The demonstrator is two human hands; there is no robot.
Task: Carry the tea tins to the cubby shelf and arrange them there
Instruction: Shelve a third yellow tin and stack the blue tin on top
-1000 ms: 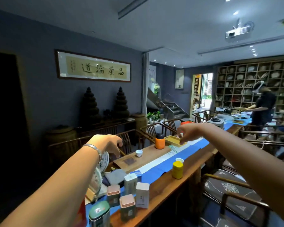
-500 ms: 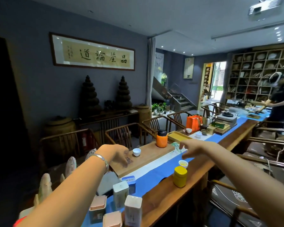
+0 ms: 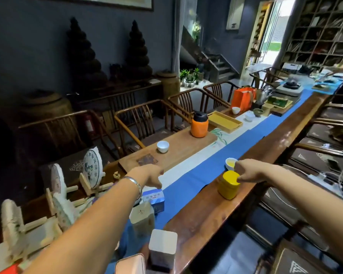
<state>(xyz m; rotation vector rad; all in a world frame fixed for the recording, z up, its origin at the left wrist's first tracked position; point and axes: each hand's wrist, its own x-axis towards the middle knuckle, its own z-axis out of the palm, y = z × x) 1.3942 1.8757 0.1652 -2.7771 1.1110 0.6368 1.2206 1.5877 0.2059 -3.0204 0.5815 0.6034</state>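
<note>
A yellow tea tin point(image 3: 227, 186) stands on the wooden table point(image 3: 202, 218) near its right edge. My right hand point(image 3: 250, 172) reaches in from the right, fingertips against the rim of the lid, not wrapped around it. My left hand point(image 3: 149, 175), a bangle on its wrist, hangs with fingers curled down just over a blue tea tin point(image 3: 154, 199) on the blue runner point(image 3: 196, 175). Closer to me stand a beige tin point(image 3: 142, 218), a white-topped tin point(image 3: 162, 246) and a pink-lidded tin point(image 3: 131, 264). The cubby shelf point(image 3: 321, 36) fills the far right wall.
A small cup of tea point(image 3: 231, 162) sits right behind the yellow tin. An orange flask point(image 3: 199, 125) and a white cup point(image 3: 163, 146) rest on a wooden tray. Tea cakes on stands point(image 3: 92, 165) line the left. Chairs point(image 3: 325, 153) crowd the table's right side.
My view has tilted down and come closer to the table. Both hands have dropped from mid-air, the left to the blue tin and the right to the yellow tin.
</note>
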